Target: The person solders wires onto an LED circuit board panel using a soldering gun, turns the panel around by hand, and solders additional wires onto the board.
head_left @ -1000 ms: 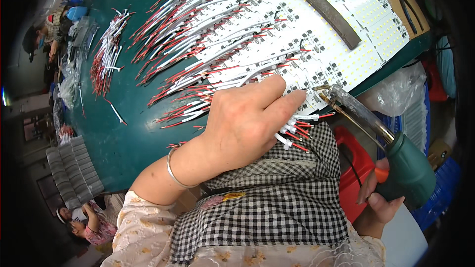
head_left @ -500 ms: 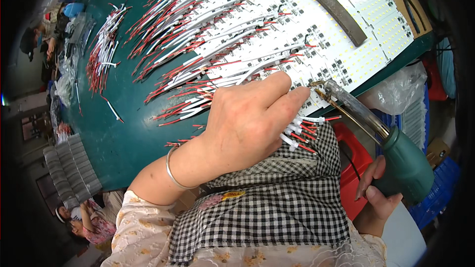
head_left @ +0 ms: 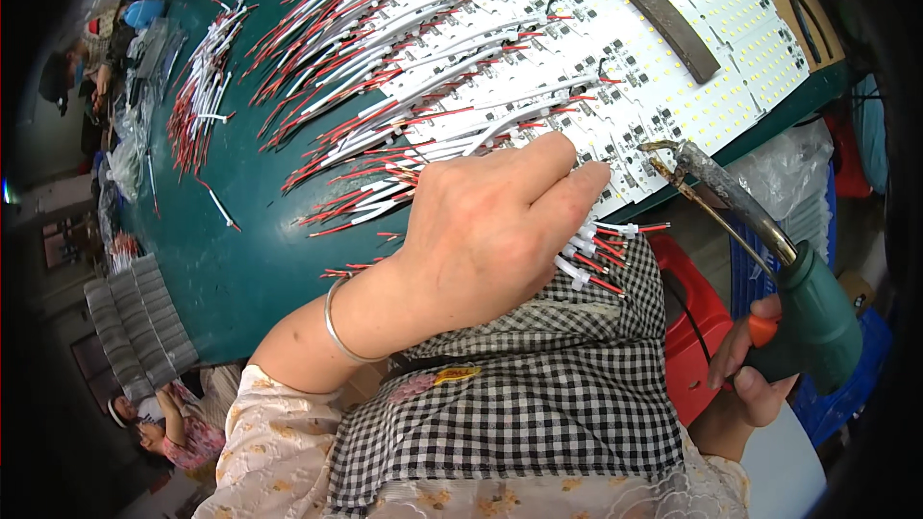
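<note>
Gun tip swinging away from the left fingers

And the soldering gun [head_left: 822, 327] is moving! Half a second ago its metal tip [head_left: 707, 168] was sitting close by the fingertips of the left hand [head_left: 490, 221]; now the gap is widening as the tool is shifting to the right. The tip is hanging at the near edge of the white circuit boards [head_left: 630, 38] — whether it is touching them, I cannot tell. The right hand [head_left: 761, 402] is keeping its grip clamped around the green handle, and the orange trigger [head_left: 761, 330], covered a moment ago, is showing again.

Over on the left, that grip is staying closed on a bundle of white and red wires [head_left: 584, 248], its ends poking out below the knuckles, above the checked apron [head_left: 510, 413]; most of the fingers are hiding from view. Rows of wires [head_left: 404, 38] are lying where they were, running from the boards onto the green surface [head_left: 250, 269] — and the dark bar [head_left: 663, 14] is resting across the boards.
</note>
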Motion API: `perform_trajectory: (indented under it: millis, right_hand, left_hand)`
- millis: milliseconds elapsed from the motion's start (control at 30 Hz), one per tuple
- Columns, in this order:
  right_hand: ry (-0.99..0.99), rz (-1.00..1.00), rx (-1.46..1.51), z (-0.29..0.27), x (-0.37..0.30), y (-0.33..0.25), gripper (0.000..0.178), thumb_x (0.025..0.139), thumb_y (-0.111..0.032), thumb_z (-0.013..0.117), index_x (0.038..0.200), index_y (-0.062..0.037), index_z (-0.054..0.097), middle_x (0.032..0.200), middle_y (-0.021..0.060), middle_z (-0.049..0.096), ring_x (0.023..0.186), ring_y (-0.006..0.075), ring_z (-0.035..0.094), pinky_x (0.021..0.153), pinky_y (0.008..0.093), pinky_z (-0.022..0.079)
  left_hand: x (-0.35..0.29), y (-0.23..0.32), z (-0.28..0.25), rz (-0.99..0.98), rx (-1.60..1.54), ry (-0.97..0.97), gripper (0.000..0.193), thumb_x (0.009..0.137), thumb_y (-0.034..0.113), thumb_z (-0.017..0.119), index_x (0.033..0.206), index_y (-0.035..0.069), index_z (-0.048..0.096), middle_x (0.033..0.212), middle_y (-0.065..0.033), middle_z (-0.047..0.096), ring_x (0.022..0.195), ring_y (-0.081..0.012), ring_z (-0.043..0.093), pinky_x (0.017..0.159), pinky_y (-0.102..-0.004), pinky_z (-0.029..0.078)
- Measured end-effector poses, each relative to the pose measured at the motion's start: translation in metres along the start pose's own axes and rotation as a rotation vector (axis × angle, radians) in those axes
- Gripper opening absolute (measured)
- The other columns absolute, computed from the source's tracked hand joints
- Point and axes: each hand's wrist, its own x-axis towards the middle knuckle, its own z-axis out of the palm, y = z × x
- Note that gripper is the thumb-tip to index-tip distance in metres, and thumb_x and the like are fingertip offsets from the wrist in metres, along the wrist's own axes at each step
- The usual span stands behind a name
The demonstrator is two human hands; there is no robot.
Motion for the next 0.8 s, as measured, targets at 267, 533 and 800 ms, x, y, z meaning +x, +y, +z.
perform_trajectory:
  millis: [267, 533, 800]
  right_hand:
    - [0.05, 0.025, 0.001, 0.001, -0.011, -0.003, 0.063, 0.076, -0.016, 0.072, 0.12, 0.0141, 0.038, 0.062, 0.0071, 0.05, 0.04, 0.013, 0.048, 0.036, 0.0227, 0.044]
    - [0.135, 0.117, -0.039, 0.01, -0.019, -0.007, 0.057, 0.074, -0.017, 0.075, 0.113, 0.0118, 0.044, 0.062, 0.0077, 0.052, 0.041, 0.0138, 0.049, 0.036, 0.023, 0.044]
    - [0.14, 0.079, -0.075, 0.013, -0.021, 0.002, 0.044, 0.074, -0.014, 0.075, 0.101, 0.0055, 0.047, 0.065, 0.0101, 0.053, 0.045, 0.0146, 0.051, 0.038, 0.0226, 0.044]
  left_hand:
    - [-0.001, -0.004, 0.002, -0.004, -0.002, -0.007, 0.039, 0.064, 0.005, 0.072, 0.103, 0.004, 0.07, 0.07, -0.0061, 0.054, 0.055, -0.0202, 0.056, 0.047, -0.0312, 0.044]
    - [0.002, -0.017, 0.001, 0.051, -0.194, -0.093, 0.038, 0.067, 0.005, 0.07, 0.104, 0.004, 0.07, 0.071, -0.0063, 0.055, 0.057, -0.02, 0.056, 0.049, -0.0302, 0.043]
    - [0.002, -0.017, 0.005, 0.139, -0.123, -0.028, 0.036, 0.066, 0.007, 0.068, 0.103, 0.004, 0.07, 0.069, -0.0059, 0.054, 0.053, -0.0201, 0.054, 0.045, -0.0323, 0.041]
